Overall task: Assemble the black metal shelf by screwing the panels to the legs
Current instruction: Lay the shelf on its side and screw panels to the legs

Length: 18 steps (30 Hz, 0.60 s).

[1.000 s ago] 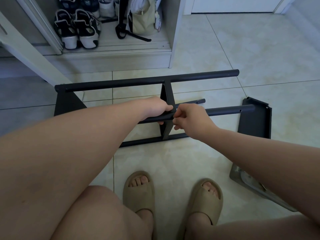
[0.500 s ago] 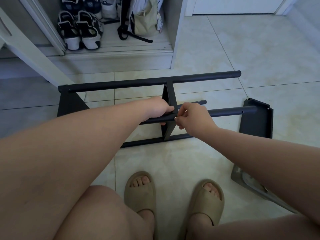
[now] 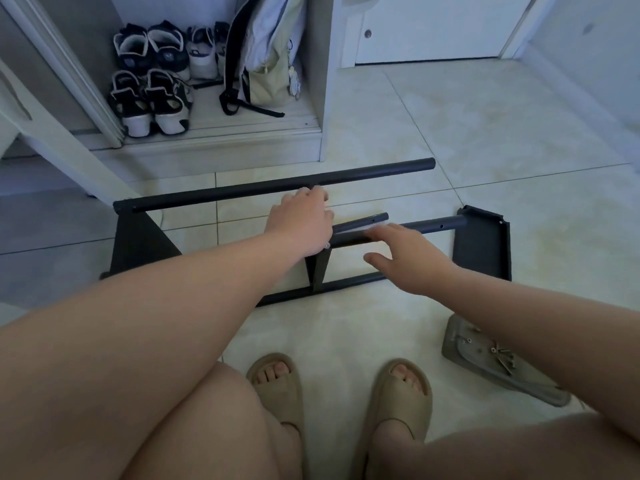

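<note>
The black shelf frame lies on its side on the tile floor. Its far leg (image 3: 242,188) runs left to right, and a left panel (image 3: 138,244) and a middle panel (image 3: 317,271) stand between the legs. My left hand (image 3: 301,223) reaches over the middle panel, its fingertips at the far leg where that panel meets it. My right hand (image 3: 405,258) hovers with straight fingers over the near upper leg (image 3: 429,225). A small shiny screw head (image 3: 326,245) shows at the joint under my left palm. A loose black panel (image 3: 481,244) lies flat at the right.
A grey tray (image 3: 485,358) with several screws lies by my right forearm. My feet in tan slippers (image 3: 277,382) are below the frame. An open cabinet (image 3: 221,133) with shoes and a bag stands behind, its white door (image 3: 65,140) angled at the left.
Both hands have let go of the near leg at the middle joint. My left hand moved up to the far leg. My right hand opened and drew slightly right.
</note>
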### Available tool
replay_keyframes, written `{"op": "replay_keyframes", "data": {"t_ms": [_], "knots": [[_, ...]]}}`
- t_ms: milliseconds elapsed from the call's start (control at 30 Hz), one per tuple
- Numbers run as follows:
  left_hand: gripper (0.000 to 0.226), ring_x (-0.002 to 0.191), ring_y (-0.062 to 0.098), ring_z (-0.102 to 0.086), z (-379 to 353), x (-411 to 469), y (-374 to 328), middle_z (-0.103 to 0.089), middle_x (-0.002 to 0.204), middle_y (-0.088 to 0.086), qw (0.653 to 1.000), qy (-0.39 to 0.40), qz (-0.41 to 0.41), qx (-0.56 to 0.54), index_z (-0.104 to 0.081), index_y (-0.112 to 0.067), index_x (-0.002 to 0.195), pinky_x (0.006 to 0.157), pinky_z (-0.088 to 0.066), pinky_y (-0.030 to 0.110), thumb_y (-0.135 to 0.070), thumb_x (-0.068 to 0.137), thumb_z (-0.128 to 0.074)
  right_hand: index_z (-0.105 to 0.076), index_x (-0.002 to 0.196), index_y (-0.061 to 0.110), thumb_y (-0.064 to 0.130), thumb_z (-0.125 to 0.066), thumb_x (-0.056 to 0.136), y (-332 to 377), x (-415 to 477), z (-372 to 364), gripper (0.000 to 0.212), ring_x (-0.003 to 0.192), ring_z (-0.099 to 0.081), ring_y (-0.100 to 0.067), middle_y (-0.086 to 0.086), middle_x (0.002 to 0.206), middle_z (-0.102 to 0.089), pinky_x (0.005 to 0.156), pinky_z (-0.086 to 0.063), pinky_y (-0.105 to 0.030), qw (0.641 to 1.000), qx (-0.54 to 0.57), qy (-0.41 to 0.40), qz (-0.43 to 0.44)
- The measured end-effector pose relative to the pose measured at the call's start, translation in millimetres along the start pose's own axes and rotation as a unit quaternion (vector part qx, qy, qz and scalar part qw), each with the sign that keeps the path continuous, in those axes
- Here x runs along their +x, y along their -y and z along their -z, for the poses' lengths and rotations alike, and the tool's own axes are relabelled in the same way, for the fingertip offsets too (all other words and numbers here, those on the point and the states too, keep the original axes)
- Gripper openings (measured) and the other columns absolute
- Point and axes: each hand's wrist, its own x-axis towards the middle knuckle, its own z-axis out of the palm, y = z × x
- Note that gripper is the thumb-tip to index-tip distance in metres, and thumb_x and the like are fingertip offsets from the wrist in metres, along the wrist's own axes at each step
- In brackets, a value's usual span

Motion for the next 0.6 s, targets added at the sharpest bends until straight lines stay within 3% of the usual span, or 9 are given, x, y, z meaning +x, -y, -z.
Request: {"op": "replay_keyframes", "data": {"t_ms": [133,300,467,600], "knots": [[0.035,0.128,0.025,-0.045,-5.6,-10.6,-40.9,-0.051,0.141,0.0,0.989,-0.001,-0.144,0.017,-0.049,-0.024,0.136,0.095,-0.042,0.04,-0.034,0.103,-0.042,-0.031,0.158,0.027,0.04,-0.053,0.103,-43.1,-36.0,12.0,0.06,0.153,-0.019,-0.022,0.003,0.162,-0.032,0.12,-0.024,-0.043,0.997,-0.077,-0.025,-0.011],[0.023,0.107,0.022,-0.056,-30.3,-19.6,-98.9,-0.057,0.118,-0.003,0.971,0.08,-0.224,0.034,-0.057,-0.025,0.116,0.083,-0.049,0.039,-0.036,0.103,-0.042,-0.019,0.16,0.033,0.046,-0.05,0.102,-113.0,-82.5,16.8,0.067,0.156,-0.002,-0.023,0.006,0.169,-0.014,0.123,-0.012,-0.045,0.986,-0.137,-0.021,-0.095],[0.025,0.11,0.022,-0.057,-77.5,-15.6,-149.8,-0.06,0.121,-0.003,0.954,0.181,-0.233,0.058,-0.057,-0.025,0.118,0.091,-0.049,0.041,-0.038,0.101,-0.045,-0.011,0.161,0.038,0.047,-0.047,0.102,-188.1,-119.6,9.4,0.069,0.156,-0.007,-0.02,0.011,0.169,-0.012,0.122,-0.018,-0.045,0.972,-0.144,0.075,-0.171],[0.039,0.122,0.024,-0.054,-130.4,-6.8,-180.5,-0.058,0.134,0.0,0.94,0.29,-0.173,0.045,-0.048,-0.024,0.137,0.099,-0.045,0.038,-0.039,0.101,-0.047,-0.018,0.16,0.037,0.039,-0.048,0.104,-235.9,-122.9,-6.5,0.064,0.149,-0.027,-0.024,0.006,0.165,-0.028,0.114,-0.035,-0.042,0.961,-0.104,0.125,-0.222]]}}
